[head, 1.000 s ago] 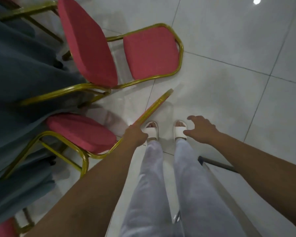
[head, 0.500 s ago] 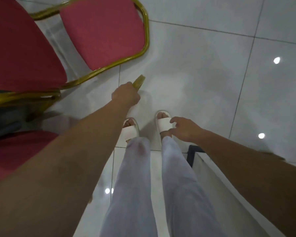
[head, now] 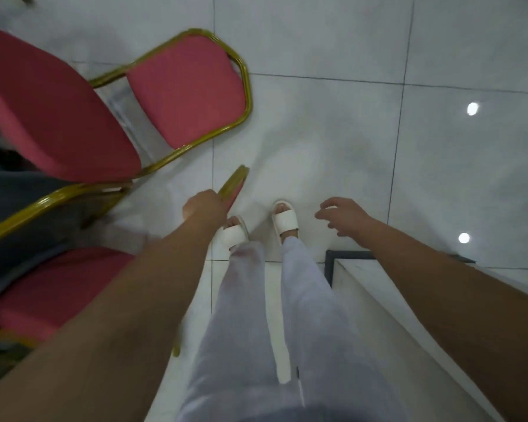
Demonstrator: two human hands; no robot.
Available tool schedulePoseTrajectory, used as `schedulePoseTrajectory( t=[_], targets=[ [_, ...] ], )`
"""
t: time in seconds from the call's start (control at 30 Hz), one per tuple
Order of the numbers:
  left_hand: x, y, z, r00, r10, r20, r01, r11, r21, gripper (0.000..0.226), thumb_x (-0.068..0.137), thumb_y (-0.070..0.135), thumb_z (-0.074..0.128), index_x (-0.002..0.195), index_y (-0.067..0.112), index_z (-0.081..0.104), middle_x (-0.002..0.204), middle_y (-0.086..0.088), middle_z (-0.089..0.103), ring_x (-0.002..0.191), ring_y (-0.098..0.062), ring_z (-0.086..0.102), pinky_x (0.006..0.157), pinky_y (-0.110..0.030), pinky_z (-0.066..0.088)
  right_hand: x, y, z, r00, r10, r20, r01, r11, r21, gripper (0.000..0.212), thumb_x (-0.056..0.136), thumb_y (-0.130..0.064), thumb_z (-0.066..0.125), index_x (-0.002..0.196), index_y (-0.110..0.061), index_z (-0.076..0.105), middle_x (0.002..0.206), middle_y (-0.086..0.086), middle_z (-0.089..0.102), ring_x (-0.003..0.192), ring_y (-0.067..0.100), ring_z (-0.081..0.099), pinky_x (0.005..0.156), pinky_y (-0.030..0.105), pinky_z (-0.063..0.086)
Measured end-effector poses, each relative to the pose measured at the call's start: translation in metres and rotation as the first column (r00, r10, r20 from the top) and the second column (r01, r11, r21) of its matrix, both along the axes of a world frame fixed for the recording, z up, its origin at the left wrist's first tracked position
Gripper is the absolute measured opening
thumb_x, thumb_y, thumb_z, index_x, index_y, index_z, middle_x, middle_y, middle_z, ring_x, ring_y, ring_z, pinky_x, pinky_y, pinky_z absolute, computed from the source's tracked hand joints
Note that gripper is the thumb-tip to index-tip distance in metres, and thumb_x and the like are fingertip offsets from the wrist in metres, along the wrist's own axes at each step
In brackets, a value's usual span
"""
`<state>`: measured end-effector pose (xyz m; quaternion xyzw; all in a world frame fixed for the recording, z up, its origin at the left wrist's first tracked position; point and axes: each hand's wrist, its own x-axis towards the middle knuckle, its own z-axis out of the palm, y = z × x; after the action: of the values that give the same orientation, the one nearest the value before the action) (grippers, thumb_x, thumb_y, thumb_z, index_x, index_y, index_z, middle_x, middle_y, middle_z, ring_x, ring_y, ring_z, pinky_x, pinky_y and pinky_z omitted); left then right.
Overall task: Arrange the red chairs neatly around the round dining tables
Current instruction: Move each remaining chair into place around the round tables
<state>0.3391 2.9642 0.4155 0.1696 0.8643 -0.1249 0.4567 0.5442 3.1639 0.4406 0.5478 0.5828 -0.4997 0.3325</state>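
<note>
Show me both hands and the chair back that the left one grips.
left hand (head: 203, 206): head view, back of the hand.
right hand (head: 347, 219): head view, back of the hand.
chair back (head: 233, 181): head view, gold top rail.

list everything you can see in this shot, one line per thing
far chair: one, red pads, gold frame, upper left
near chair: one, red seat, gold frame, lower left
cloth: one, dark grey, left edge
floor: white glossy tiles
light reflections: two, white, right side of floor
ledge: one, white with dark edge, lower right
sandals: two, white, centre
trousers: one pair, pale, bottom centre
left hand: grips near chair's top rail
right hand: open, holds nothing
</note>
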Motion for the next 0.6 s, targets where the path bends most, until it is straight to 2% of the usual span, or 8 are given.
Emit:
schedulePoseTrajectory(
  t=[0.1, 0.2, 0.33, 0.4, 0.47, 0.53, 0.6],
  targets=[
    [0.015, -0.027, 0.069, 1.0, -0.008, -0.006, 0.008, 1.0, -0.008, 0.017, 0.084, 0.025, 0.064, 0.098, 0.018, 0.057, 0.073, 0.002, 0.049, 0.074, -0.021, 0.056, 0.066, -0.03, 0.042, -0.023, -0.02, 0.062, 0.987, 0.123, -0.103, -0.119, 0.992, 0.045, 0.046, 0.084, -0.031, 0.071, 0.127, -0.019, 0.059, 0.129, 0.007, 0.057, 0.107, 0.022, 0.056, 0.081, 0.03, 0.043],
    [0.023, -0.054, 0.133, 0.999, 0.049, -0.019, -0.049, 0.999, 0.003, 0.013, 0.084, 0.031, 0.062, 0.09, 0.021, 0.056, 0.071, 0.004, 0.051, 0.061, -0.016, 0.049, 0.062, -0.029, 0.04, -0.049, -0.046, 0.114, 0.905, 0.388, -0.174, -0.383, 0.921, 0.063, 0.058, 0.082, -0.032, 0.072, 0.135, -0.022, 0.051, 0.132, 0.006, 0.054, 0.107, 0.02, 0.054, 0.081, 0.028, 0.04],
    [0.03, -0.091, 0.211, 0.994, 0.082, -0.07, -0.077, 0.995, 0.071, 0.013, 0.085, 0.024, 0.057, 0.097, 0.026, 0.062, 0.077, 0.006, 0.053, 0.079, -0.022, 0.055, 0.069, -0.033, 0.044, -0.076, -0.074, 0.163, 0.684, 0.665, -0.3, -0.655, 0.741, 0.149, 0.085, 0.079, -0.035, 0.075, 0.15, -0.027, 0.03, 0.146, 0.011, 0.039, 0.127, 0.03, 0.047, 0.093, 0.033, 0.042],
    [0.037, -0.114, 0.244, 0.986, 0.117, -0.123, -0.099, 0.985, 0.138, 0.02, 0.085, 0.022, 0.057, 0.101, 0.029, 0.065, 0.08, 0.008, 0.056, 0.078, -0.019, 0.056, 0.068, -0.033, 0.046, -0.094, -0.078, 0.175, 0.537, 0.786, -0.305, -0.757, 0.609, 0.237, 0.099, 0.075, -0.043, 0.077, 0.154, -0.031, 0.019, 0.153, 0.014, 0.028, 0.134, 0.036, 0.038, 0.104, 0.045, 0.041],
    [0.049, -0.139, 0.281, 0.975, 0.16, -0.153, -0.134, 0.977, 0.168, 0.029, 0.083, 0.019, 0.057, 0.106, 0.035, 0.065, 0.079, 0.012, 0.055, 0.074, -0.017, 0.055, 0.065, -0.032, 0.045, -0.12, -0.081, 0.184, 0.38, 0.888, -0.259, -0.829, 0.451, 0.331, 0.104, 0.074, -0.045, 0.077, 0.155, -0.033, 0.013, 0.159, 0.011, 0.017, 0.14, 0.036, 0.031, 0.107, 0.051, 0.038],
    [0.063, -0.165, 0.316, 0.961, 0.213, -0.177, -0.18, 0.966, 0.187, 0.036, 0.079, 0.017, 0.058, 0.107, 0.039, 0.063, 0.073, 0.014, 0.053, 0.073, -0.015, 0.054, 0.062, -0.03, 0.043, -0.147, -0.089, 0.195, 0.256, 0.936, -0.241, -0.865, 0.333, 0.376, 0.098, 0.074, -0.045, 0.079, 0.154, -0.033, 0.023, 0.16, 0.008, 0.021, 0.14, 0.034, 0.032, 0.108, 0.051, 0.037],
    [0.081, -0.192, 0.349, 0.94, 0.275, -0.203, -0.232, 0.949, 0.212, 0.037, 0.078, 0.018, 0.062, 0.107, 0.041, 0.063, 0.069, 0.017, 0.05, 0.07, -0.011, 0.052, 0.06, -0.028, 0.041, -0.165, -0.104, 0.205, 0.135, 0.937, -0.322, -0.885, 0.26, 0.385, 0.072, 0.075, -0.042, 0.08, 0.139, -0.029, 0.051, 0.145, 0.007, 0.047, 0.13, 0.031, 0.047, 0.104, 0.049, 0.042]
  ],
)
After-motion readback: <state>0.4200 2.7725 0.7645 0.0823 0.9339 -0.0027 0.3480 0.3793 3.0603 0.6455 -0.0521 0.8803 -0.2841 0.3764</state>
